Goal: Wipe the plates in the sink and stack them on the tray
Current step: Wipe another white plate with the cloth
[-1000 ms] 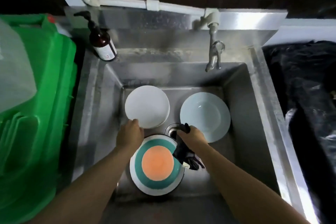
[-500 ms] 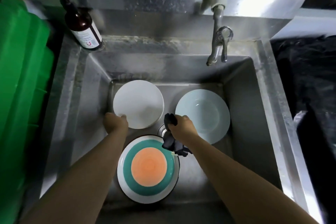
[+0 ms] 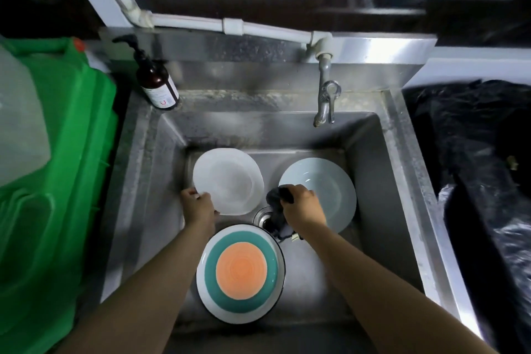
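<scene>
I see three plates lying flat on the floor of the sink [image 3: 399, 152]: a white plate [image 3: 228, 181] at the back left, a pale blue plate [image 3: 330, 181] at the back right, and a striped plate [image 3: 240, 273] nearest me. My left hand [image 3: 198, 204] pinches the white plate's near-left rim, fingers curled over its edge. My right hand [image 3: 303, 205] is clenched round a dark cloth [image 3: 275, 210], above the drain [image 3: 263, 215] and the blue plate's near-left edge. A soap bottle [image 3: 156, 80] stands at the back left corner, a tap [image 3: 326, 95] behind, a green bin [image 3: 57, 181] to the left.
</scene>
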Available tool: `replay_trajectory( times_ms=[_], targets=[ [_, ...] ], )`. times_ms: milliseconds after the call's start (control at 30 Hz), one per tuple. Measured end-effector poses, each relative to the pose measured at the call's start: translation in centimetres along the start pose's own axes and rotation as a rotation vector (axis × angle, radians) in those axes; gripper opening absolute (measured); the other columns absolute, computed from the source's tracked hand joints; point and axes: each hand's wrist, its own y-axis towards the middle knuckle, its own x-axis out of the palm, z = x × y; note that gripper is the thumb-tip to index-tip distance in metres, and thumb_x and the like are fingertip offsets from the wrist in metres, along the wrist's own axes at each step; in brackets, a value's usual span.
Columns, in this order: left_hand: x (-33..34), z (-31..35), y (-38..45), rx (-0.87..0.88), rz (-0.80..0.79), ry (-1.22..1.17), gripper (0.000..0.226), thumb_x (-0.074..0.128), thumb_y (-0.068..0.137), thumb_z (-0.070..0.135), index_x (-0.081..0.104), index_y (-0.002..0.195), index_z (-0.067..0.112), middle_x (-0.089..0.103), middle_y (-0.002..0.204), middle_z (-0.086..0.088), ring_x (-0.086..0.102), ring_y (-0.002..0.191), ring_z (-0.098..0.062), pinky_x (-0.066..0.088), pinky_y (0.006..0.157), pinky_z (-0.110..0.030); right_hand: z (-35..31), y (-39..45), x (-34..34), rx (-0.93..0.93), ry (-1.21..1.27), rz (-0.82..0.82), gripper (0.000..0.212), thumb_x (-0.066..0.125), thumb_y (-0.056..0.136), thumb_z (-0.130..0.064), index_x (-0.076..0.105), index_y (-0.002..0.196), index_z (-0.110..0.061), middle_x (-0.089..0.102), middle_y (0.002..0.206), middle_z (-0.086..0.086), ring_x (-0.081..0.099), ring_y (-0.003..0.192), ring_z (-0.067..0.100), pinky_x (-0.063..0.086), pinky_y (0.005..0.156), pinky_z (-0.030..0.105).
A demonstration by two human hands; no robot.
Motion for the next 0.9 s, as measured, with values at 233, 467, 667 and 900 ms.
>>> replay_trajectory(
  times_ms=[233, 467, 667, 900],
  targets=[
    [-2.7, 1.7, -9.2, 0.207, -0.22, 0.184, 0.022, 0.047, 0.103, 0.023, 0.041, 0.118, 0.038, 0.056, 0.119, -0.01, 0.057, 0.099, -0.03, 0.055, 0.087, -0.05, -4.1, -5.6, -5.3, -0.303, -0.365, 0.222, 0.051, 0.061, 0.089, -0.033, 0.051, 0.139, -0.044, 0.049, 0.127, 0.004, 0.042, 0.119, 0.032, 0.038, 0.096, 0.042],
    [-3.5, 5.0, -17.4, 0.257, -0.333, 0.163, 0.025, 0.042, 0.108, 0.033, 0.05, 0.132, 0.032, 0.055, 0.13, -0.001, 0.052, 0.116, -0.024, 0.043, 0.096, -0.035, -4.0, -12.3, -5.2, -0.609, -0.448, 0.095, 0.057, 0.051, 0.094, -0.055, 0.049, 0.143, -0.027, 0.051, 0.13, 0.007, 0.048, 0.122, 0.034, 0.041, 0.104, 0.049],
    [-3.6, 6.6, -19.9, 0.236, -0.374, 0.111, 0.026, 0.04, 0.109, 0.035, 0.061, 0.123, 0.031, 0.065, 0.122, 0.007, 0.062, 0.107, -0.014, 0.043, 0.096, -0.031, -0.4, -14.7, -5.7, -0.823, -0.435, 0.108, 0.059, 0.037, 0.101, -0.059, 0.025, 0.156, -0.04, 0.003, 0.168, -0.005, 0.002, 0.154, 0.021, 0.01, 0.123, 0.047],
    [-2.9, 6.1, -21.4, 0.055, -0.437, 0.058, 0.033, 0.04, 0.105, 0.051, 0.069, 0.115, 0.038, 0.074, 0.116, 0.002, 0.07, 0.107, -0.022, 0.057, 0.092, -0.044, -1.5, -13.3, -4.5, -0.7, -0.3, 0.369, 0.048, 0.046, 0.1, -0.047, 0.056, 0.14, -0.021, 0.046, 0.148, 0.005, 0.049, 0.129, 0.032, 0.05, 0.092, 0.046]
  ],
)
